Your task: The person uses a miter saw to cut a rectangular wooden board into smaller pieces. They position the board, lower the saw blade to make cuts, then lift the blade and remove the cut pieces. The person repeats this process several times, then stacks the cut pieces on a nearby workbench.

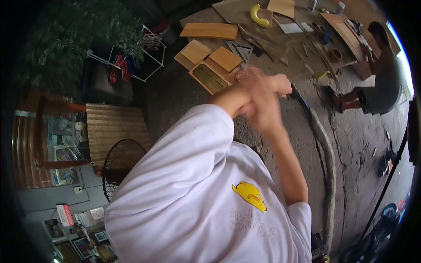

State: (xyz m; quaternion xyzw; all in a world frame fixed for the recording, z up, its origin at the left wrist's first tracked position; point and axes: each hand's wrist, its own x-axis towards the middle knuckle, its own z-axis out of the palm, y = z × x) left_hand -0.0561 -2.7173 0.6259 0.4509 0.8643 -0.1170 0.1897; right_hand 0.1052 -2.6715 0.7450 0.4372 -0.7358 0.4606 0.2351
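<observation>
I've got the blurred right hand (262, 98) across the left hand's (282, 85) wrist, can't tell how open either is or any grip, and just beyond, left, lies the wooden plaque (210, 79), seemingly already plated, beside bare wooden blocks (225, 59).

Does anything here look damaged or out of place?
Yes: the grey ground looks rough, with dark cracks. The wooden boards also look a little untidy, overlapping at different angles.
</observation>
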